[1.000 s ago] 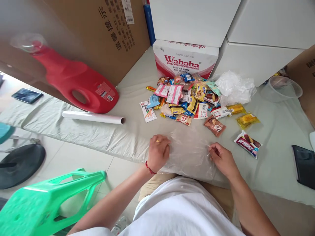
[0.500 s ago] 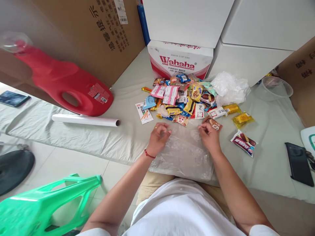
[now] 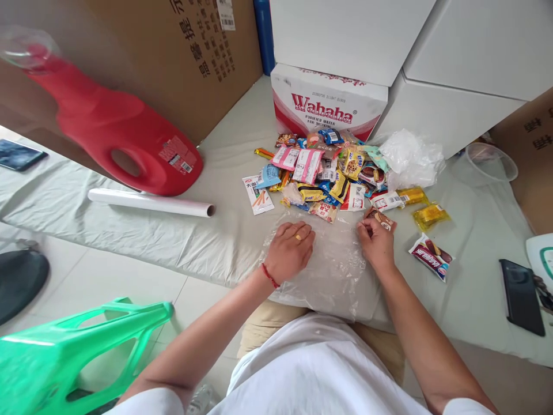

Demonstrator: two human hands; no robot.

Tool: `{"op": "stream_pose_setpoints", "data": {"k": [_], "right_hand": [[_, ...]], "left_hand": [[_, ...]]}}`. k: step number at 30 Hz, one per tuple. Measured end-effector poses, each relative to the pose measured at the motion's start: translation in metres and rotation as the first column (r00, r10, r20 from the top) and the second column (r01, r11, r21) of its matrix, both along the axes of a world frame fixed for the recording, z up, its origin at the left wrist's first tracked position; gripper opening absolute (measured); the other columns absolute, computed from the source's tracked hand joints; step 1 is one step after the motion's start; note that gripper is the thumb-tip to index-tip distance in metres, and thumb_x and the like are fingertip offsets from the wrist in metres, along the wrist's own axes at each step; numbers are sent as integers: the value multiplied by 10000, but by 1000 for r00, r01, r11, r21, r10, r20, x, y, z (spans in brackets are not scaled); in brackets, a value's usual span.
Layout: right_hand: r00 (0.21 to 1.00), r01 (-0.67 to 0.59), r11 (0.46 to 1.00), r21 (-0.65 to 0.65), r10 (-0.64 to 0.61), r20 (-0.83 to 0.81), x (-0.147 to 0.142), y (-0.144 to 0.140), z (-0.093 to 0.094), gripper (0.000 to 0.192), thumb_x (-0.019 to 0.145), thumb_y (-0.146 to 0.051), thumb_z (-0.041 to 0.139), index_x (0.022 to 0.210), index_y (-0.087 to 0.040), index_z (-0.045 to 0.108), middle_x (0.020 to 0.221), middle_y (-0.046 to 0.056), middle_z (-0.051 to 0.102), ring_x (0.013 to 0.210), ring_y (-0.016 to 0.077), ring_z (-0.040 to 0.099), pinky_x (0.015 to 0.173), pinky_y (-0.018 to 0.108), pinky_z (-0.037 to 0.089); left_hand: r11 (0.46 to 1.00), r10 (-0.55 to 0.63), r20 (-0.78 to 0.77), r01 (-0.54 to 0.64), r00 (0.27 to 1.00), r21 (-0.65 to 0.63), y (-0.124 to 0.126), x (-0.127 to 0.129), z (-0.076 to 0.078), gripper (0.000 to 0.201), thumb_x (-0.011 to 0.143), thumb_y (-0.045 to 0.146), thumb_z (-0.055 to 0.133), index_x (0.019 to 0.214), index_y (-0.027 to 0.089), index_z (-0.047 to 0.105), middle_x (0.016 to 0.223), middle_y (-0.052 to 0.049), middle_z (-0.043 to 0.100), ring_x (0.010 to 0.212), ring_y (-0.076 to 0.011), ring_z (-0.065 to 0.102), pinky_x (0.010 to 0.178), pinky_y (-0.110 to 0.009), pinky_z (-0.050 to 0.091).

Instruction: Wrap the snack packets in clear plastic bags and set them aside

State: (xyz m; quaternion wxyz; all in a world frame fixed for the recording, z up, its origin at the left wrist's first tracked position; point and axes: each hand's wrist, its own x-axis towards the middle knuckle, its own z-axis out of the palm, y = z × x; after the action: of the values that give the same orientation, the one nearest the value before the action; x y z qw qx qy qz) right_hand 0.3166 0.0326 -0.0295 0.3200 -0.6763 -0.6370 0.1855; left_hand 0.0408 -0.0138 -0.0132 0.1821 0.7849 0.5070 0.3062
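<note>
A clear plastic bag (image 3: 330,271) lies flat at the table's front edge, partly over my lap. My left hand (image 3: 290,249) rests palm down on its left side, fingers lying over the film. At the bag's right edge my right hand (image 3: 377,242) is closed in a pinch on the plastic. Just behind that hand is a brown snack packet (image 3: 380,219), partly hidden by my fingers. A heap of wrapped snacks (image 3: 322,176) lies beyond the bag. To the right are yellow packets (image 3: 431,215) and a purple-and-white snack packet (image 3: 432,256).
Behind the heap stands a Wahaha water carton (image 3: 330,104), with crumpled clear plastic (image 3: 412,158) beside it. A red jug (image 3: 125,132) and a white roll (image 3: 151,203) are at left. A black phone (image 3: 522,297) and a clear tub (image 3: 488,164) lie right; a green stool (image 3: 86,351) stands lower left.
My left hand has turned from a pinch to palm down on the bag, moving slightly right. My right hand keeps its pinch at the bag's right edge. The view has shifted slightly.
</note>
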Motion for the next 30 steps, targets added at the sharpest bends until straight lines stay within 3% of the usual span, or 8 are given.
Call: {"op": "stream_pose_setpoints", "data": {"k": [4,8,11,16,20,25,28,30], "right_hand": [[995,2,994,-109,9,100,27,-10,6,280,891,-464,573,917,-222,712,829,54,745,712,225,644,709,341,459],[969,-18,999,-44,28,245,33,-1,40,328,915,-490,550,897,-213,725,836,76,730,719,232,634,688,334,441],[947,-27,999,47,11,322,0,29,67,437,1001,-529,434,955,-206,724,850,80,730,786,239,655,727,330,445],[849,-66,984,-167,143,509,-77,94,75,551,965,-585,532,1243,-128,661,1192,208,699,1013,327,689,814,376,501],[832,-42,979,-199,145,536,-75,112,77,421,968,-421,575,1244,-124,690,1145,211,730,1044,362,703,858,431,532],[923,-294,945,143,242,300,-29,54,85,416,1008,-306,513,1391,-194,631,1359,115,681,1217,285,658,1012,435,534],[797,-585,798,146,532,287,-28,-4,63,397,1031,-242,484,1402,-272,623,1463,54,614,1245,215,654,1014,371,554],[713,-660,749,63,596,369,-37,-38,41,411,1037,-192,459,1403,-289,621,1481,59,599,1187,210,685,955,361,581]], "left_hand": [[985,144,-192,-159,971,-65,-6,7,-12,439,977,334,499,1393,221,587,1569,-180,474,1467,-370,410,1203,-660,173],[979,176,-235,-195,956,-57,-7,3,-8,449,1028,378,408,1400,205,590,1530,-154,531,1474,-341,415,1212,-619,226],[974,209,-285,-224,935,-19,0,1,-3,459,1053,364,338,1379,192,611,1485,-124,586,1482,-298,412,1227,-570,243],[978,170,-420,-205,891,-38,12,1,-12,520,1048,399,337,1513,218,485,1598,-108,448,1497,-304,393,1238,-634,201],[974,169,-449,-217,877,-57,11,2,-14,550,1051,425,308,1550,229,432,1633,-93,385,1525,-310,340,1232,-682,179],[975,161,-432,-210,887,-68,11,1,-13,561,1055,420,292,1566,217,400,1646,-93,358,1541,-301,307,1235,-704,139],[976,166,-416,-210,894,-64,12,0,-14,549,1064,404,258,1560,228,413,1641,-90,371,1542,-292,309,1244,-692,126],[975,170,-407,-214,897,-63,12,1,-14,545,1070,396,233,1555,236,423,1636,-88,381,1539,-288,317,1244,-691,125]]}}
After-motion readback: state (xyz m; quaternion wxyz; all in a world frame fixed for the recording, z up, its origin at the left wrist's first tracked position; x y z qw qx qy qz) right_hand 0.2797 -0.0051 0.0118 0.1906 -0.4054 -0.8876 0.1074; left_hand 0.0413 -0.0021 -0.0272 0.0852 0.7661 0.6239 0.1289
